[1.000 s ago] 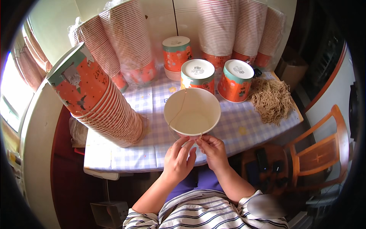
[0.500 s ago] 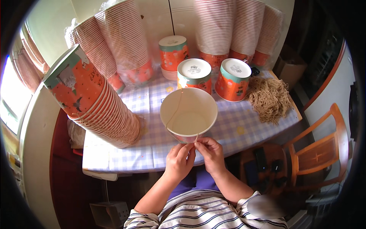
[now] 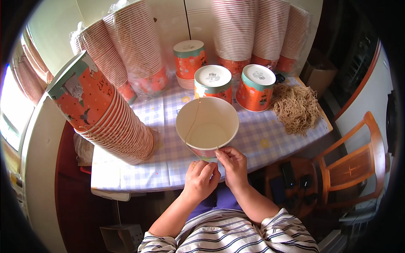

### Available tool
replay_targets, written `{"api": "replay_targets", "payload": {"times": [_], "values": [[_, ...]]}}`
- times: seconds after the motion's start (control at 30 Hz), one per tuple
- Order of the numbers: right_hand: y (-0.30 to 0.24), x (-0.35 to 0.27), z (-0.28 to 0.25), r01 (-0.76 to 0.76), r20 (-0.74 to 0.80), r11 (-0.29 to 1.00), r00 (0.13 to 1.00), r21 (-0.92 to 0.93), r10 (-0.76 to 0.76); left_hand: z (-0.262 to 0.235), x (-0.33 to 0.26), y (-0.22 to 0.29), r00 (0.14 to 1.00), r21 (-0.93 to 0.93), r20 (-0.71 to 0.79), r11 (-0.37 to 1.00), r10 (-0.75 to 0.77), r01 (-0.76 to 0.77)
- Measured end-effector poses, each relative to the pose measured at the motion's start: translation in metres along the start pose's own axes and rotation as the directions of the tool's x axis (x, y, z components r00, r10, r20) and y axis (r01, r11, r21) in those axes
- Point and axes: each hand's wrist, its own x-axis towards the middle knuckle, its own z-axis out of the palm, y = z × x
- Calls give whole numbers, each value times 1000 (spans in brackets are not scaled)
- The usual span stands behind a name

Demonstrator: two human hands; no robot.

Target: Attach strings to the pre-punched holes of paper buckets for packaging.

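Observation:
An open paper bucket [image 3: 213,120], white inside, stands upright at the table's front. A thin tan cord [image 3: 196,118] hangs from its far rim across the inside, then passes over the near left rim toward my hands. At the near rim my right hand [image 3: 234,165] pinches a short cord end that pokes up by its fingertips. My left hand [image 3: 200,179] is closed just below and left of it, in front of the bucket; what lies in its fingers is hidden.
A tilted stack of orange buckets [image 3: 112,116] stands at left. Upturned buckets [image 3: 256,95] sit behind the open one, with a heap of tan cords [image 3: 296,109] at right. Plastic-wrapped stacks [image 3: 234,31] line the wall. A wooden chair [image 3: 352,162] is at the right.
My left hand has drawn slightly down and away from the rim, leaving a small gap between the hands. The right hand's fingertips have moved up to the rim.

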Motion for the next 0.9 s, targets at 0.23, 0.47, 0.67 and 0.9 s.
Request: {"api": "replay_targets", "payload": {"times": [0.23,0.47,0.67,0.9], "values": [[-1,2,1,16,-27,1000,1000,-10,-16,-3,3,3,1000,7,15,1000,16,-16],[-5,5,1,-1,-32,1000,999,-4,1,-4,5,5,999,15,31,1000,24,-25],[-14,14,-21,-40,162,965,983,-260,84,-7,4,3,998,16,46,999,46,-46],[-86,50,-22,631,439,465,771,-621,-460,-51,4,-11,987,-2,-142,997,-76,76]]}}
